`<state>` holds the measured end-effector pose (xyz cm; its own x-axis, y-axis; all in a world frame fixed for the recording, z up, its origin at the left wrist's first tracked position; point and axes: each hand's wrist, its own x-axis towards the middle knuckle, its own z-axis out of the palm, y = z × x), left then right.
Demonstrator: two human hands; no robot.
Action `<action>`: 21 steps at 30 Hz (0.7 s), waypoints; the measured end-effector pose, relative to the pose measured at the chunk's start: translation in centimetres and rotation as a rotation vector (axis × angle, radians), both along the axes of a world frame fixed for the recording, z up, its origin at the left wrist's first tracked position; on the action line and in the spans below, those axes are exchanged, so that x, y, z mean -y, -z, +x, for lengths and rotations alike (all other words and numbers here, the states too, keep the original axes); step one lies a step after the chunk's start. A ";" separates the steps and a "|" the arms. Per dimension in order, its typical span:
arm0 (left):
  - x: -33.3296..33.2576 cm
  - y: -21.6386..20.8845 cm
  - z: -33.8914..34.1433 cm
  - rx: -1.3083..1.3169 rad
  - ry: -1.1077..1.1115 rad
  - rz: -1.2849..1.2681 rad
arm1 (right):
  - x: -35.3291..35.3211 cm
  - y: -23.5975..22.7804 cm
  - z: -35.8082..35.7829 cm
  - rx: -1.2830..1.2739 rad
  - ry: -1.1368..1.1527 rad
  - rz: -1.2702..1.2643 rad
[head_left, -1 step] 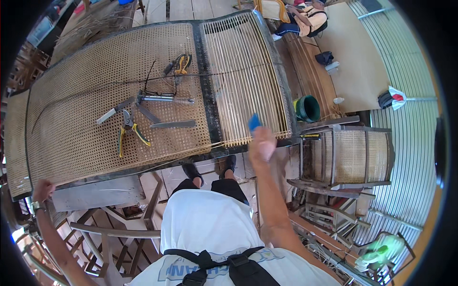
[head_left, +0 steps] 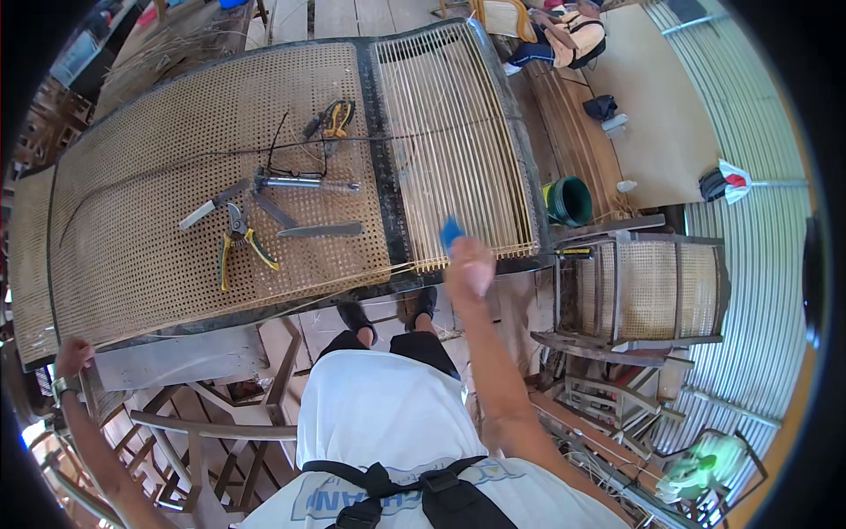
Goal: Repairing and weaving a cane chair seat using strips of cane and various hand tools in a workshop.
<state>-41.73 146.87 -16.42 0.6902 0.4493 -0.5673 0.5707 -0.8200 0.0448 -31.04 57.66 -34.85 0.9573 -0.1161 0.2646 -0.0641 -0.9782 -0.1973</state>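
Note:
A long dark-framed cane panel [head_left: 167, 273] lies before me, its left part woven in open mesh. In its right section, pale parallel strands [head_left: 449, 132] run lengthwise. Over the near end of those strands, my right hand [head_left: 472, 267] is closed round a small blue object [head_left: 451, 232], slightly blurred, kind unclear. At the near left corner, my left hand [head_left: 76, 354] has its fingers closed at the end of a thin cane strand [head_left: 264, 310], which stretches along the near edge toward the right section.
On the mesh lie yellow-handled snips [head_left: 236, 234], a second yellow-handled cutter [head_left: 335, 119], knives [head_left: 319, 229] and a metal tube tool [head_left: 304, 182]. A green bucket [head_left: 568, 201] stands right of the panel, by a caned chair [head_left: 661, 278]. Someone [head_left: 573, 35] sits at the far right.
My right hand has shifted a little to the left with the blue object. My left hand has moved slightly left and down at the corner.

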 end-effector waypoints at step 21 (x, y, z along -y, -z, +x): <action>44.8 7.6 10.9 0.745 0.465 -0.480 | -12.3 0.7 14.9 -0.762 -0.244 1.058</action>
<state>-30.80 102.10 -24.02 0.9924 -0.1190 0.0306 -0.1105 -0.7558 0.6454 -16.18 69.99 -35.53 0.8504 0.2629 -0.4558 -0.3435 -0.3787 -0.8594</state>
